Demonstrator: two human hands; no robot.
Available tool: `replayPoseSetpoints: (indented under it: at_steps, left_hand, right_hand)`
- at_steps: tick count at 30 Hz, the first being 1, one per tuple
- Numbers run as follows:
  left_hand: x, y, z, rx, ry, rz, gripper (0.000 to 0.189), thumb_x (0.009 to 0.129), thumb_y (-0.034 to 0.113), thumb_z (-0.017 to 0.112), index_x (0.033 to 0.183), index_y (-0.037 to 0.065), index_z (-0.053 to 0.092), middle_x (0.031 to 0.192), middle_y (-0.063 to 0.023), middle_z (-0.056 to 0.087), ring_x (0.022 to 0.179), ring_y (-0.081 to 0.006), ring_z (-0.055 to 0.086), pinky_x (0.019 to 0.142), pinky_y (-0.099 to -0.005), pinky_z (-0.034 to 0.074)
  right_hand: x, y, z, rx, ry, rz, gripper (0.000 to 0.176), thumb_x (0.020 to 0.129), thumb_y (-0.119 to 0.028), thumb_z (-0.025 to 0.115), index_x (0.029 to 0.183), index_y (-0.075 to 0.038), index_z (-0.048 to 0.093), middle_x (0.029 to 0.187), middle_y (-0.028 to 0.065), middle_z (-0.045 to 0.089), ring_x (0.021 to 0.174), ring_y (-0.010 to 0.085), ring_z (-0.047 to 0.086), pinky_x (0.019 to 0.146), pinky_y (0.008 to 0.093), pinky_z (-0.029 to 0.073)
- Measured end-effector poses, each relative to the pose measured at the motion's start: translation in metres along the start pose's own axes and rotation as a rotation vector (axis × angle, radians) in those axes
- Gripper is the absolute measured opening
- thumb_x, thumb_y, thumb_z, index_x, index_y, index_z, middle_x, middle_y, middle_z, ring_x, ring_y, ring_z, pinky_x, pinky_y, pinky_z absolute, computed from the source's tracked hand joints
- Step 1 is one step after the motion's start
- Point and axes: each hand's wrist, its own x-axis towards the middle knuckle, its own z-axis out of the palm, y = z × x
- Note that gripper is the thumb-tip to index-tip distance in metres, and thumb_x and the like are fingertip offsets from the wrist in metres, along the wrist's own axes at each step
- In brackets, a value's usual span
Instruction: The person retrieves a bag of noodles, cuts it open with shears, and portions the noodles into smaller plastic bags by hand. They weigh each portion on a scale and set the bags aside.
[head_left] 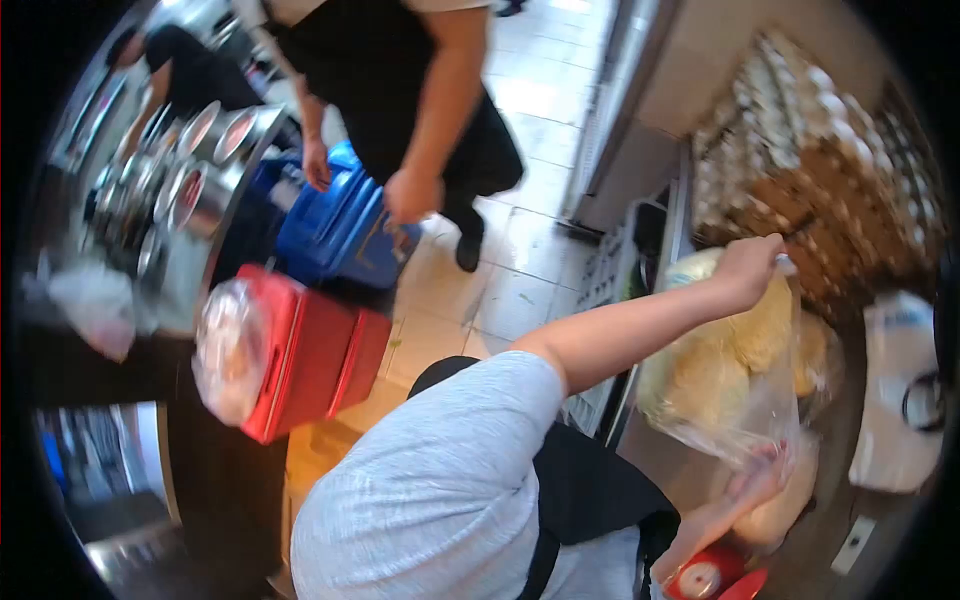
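A clear plastic bag (715, 370) of pale yellow, rounded lumps lies in front of me on the counter at the right. My left hand (748, 272) is closed in a fist on the plastic at the bag's far-left corner. Lower down, my right hand (762, 478) pinches the loose plastic along the bag's other edge, fingers curled together. The film is stretched between the two hands. Close behind it sits another bagged yellow lump (815, 355). Beside my right hand rests a pale rounded bundle (785, 500).
Stacked egg trays (800, 170) stand against the wall. A white package (898, 395) lies at far right, a red object (710, 575) near my right forearm. Behind are a red cooler (300, 350), blue bins (340, 235), a standing person (385, 110) and another person (195, 70) near metal pots.
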Motion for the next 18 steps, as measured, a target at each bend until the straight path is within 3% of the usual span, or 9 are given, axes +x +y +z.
replayPoseSetpoints:
  at_steps: [1,4,6,8,10,12,14,16,18]
  left_hand:
    - [-0.001,0.002,-0.028,-0.211,-0.017,-0.171,0.021,0.079,0.003,0.045,0.098,0.005,0.052,0.084,-0.0186,0.06,0.084,-0.0357,0.058,0.069,-0.0446,0.043]
    - [-0.013,-0.016,-0.031,-0.265,0.161,-0.163,0.018,0.081,0.006,0.044,0.098,0.005,0.05,0.087,-0.0221,0.059,0.087,-0.0396,0.055,0.071,-0.0455,0.042]
    - [-0.032,-0.007,-0.047,-0.149,0.113,-0.083,0.018,0.081,0.008,0.047,0.097,0.003,0.049,0.089,-0.024,0.057,0.088,-0.041,0.054,0.074,-0.0462,0.041]
    - [-0.057,0.006,-0.075,-0.065,0.062,-0.089,0.018,0.081,0.009,0.047,0.097,0.001,0.047,0.089,-0.023,0.058,0.087,-0.041,0.054,0.074,-0.0466,0.041]
    - [-0.073,0.007,-0.092,-0.054,0.074,-0.088,0.018,0.081,0.011,0.05,0.096,0.002,0.049,0.089,-0.0215,0.058,0.088,-0.0397,0.054,0.073,-0.0457,0.041]
    - [-0.082,0.008,-0.103,-0.05,0.065,-0.077,0.018,0.081,0.013,0.054,0.095,0.003,0.05,0.089,-0.0199,0.059,0.089,-0.0385,0.055,0.073,-0.0448,0.042]
    - [-0.091,0.009,-0.111,0.013,0.065,-0.053,0.019,0.08,0.015,0.056,0.094,0.003,0.051,0.089,-0.0191,0.059,0.088,-0.0376,0.055,0.073,-0.0439,0.042]
    - [-0.097,0.018,-0.119,0.034,-0.01,-0.095,0.02,0.079,0.018,0.06,0.091,0.004,0.053,0.094,-0.0182,0.056,0.092,-0.0357,0.052,0.077,-0.0419,0.041]
    - [-0.102,0.021,-0.119,0.098,0.066,-0.045,0.02,0.079,0.018,0.06,0.091,0.004,0.053,0.097,-0.0174,0.052,0.095,-0.0349,0.049,0.08,-0.0417,0.04]
  right_hand:
    - [-0.02,-0.018,0.013,0.033,0.001,-0.033,0.024,0.089,-0.025,0.049,0.101,-0.006,0.057,0.073,0.0024,0.052,0.06,0.0104,0.047,0.047,0.0213,0.038]
    - [-0.004,-0.019,-0.008,0.189,-0.194,-0.034,0.024,0.09,-0.024,0.048,0.101,-0.004,0.057,0.072,0.002,0.051,0.059,0.0092,0.045,0.047,0.0187,0.036]
    - [-0.001,-0.039,-0.012,0.323,-0.478,-0.078,0.025,0.09,-0.022,0.047,0.102,-0.002,0.057,0.075,0.0027,0.051,0.06,0.0089,0.044,0.048,0.0178,0.035]
    - [-0.014,-0.068,0.012,0.317,-0.459,-0.168,0.025,0.09,-0.019,0.047,0.103,0.001,0.056,0.079,0.004,0.052,0.06,0.0089,0.042,0.05,0.0177,0.035]
    - [-0.036,-0.081,0.042,0.162,-0.051,-0.281,0.026,0.09,-0.015,0.047,0.104,0.004,0.055,0.084,0.0054,0.053,0.061,0.0089,0.04,0.052,0.0182,0.035]
    - [-0.017,-0.061,0.034,0.186,-0.044,-0.405,0.025,0.089,-0.013,0.048,0.104,0.006,0.054,0.087,0.0064,0.053,0.061,0.009,0.04,0.052,0.0191,0.034]
    - [-0.023,-0.061,0.033,0.245,-0.039,-0.402,0.025,0.087,-0.01,0.05,0.105,0.007,0.054,0.088,0.0066,0.053,0.062,0.0091,0.04,0.053,0.0195,0.035]
    - [-0.029,-0.064,0.032,0.344,-0.04,-0.28,0.026,0.086,-0.009,0.051,0.105,0.008,0.054,0.088,0.0062,0.054,0.062,0.0093,0.041,0.055,0.0194,0.035]
    - [-0.032,-0.064,0.033,0.411,-0.086,-0.256,0.023,0.086,-0.008,0.051,0.104,0.006,0.054,0.084,0.0049,0.053,0.061,0.0088,0.04,0.053,0.0198,0.035]
